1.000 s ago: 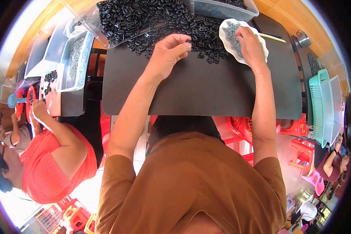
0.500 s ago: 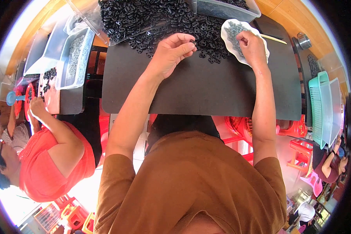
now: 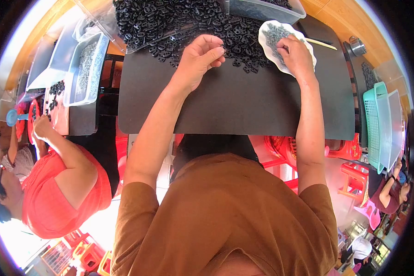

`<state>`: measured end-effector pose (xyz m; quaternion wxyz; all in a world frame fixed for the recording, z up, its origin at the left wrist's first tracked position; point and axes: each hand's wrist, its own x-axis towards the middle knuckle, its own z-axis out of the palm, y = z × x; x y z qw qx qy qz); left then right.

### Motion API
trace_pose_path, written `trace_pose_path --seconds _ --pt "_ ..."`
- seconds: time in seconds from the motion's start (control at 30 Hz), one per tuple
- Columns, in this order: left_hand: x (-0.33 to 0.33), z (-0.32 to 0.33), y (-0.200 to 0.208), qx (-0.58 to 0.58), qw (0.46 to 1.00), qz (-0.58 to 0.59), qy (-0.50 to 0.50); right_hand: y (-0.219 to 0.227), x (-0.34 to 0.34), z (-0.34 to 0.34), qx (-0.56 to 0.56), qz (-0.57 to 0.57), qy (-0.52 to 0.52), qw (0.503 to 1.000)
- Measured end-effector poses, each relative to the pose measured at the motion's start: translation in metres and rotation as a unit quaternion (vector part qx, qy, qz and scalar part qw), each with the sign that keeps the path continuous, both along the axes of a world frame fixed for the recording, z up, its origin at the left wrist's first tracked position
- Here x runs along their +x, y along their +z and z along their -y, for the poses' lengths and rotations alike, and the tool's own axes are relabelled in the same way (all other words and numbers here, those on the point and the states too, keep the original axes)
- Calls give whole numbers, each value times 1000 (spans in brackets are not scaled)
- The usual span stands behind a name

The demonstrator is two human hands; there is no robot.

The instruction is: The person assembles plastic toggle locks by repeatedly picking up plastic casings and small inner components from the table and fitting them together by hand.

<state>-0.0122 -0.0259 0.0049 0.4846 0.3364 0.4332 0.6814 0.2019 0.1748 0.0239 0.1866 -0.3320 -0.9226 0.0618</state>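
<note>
My left hand (image 3: 198,62) is raised over the near edge of a heap of small black two-holed plastic pieces (image 3: 170,23). Its thumb and forefinger are pinched together on a small black plastic piece (image 3: 222,45), mostly covered by the fingertips. To the right, my right hand (image 3: 297,56) reaches into a white scalloped bowl (image 3: 266,49) of tiny grey metal-looking bits (image 3: 277,33). Those fingers are curled together at the bits, and whatever lies between the fingertips is hidden.
Behind the heap stands a clear plastic bin (image 3: 267,11). Chopsticks (image 3: 322,44) lie right of the bowl, near a metal cup (image 3: 357,46). A teal basket (image 3: 375,126) is at far right. On the left, a person in red (image 3: 64,188) works beside a clear tub (image 3: 85,69).
The whole view has shifted slightly. My left hand keeps its pinch, turned a little, and my right fingers stay in the bowl with hardly any movement.
</note>
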Motion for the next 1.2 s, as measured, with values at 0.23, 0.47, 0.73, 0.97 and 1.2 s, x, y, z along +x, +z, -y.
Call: trace_pose_path --seconds 0.23,0.47,0.73,0.97,1.2 --pt "6 1 -9 -23 913 -406 24 3 -1 8 -16 -10 18 1000" --pt "16 5 -1 57 807 -584 62 -2 -1 3 4 6 15 1000" --pt "8 5 -2 54 840 -537 46 -7 0 1 25 -17 16 999" --pt "9 6 3 10 845 -534 34 0 3 -1 -21 -64 35 997" --pt "10 6 1 21 768 -633 95 0 1 -7 -45 -131 28 990"
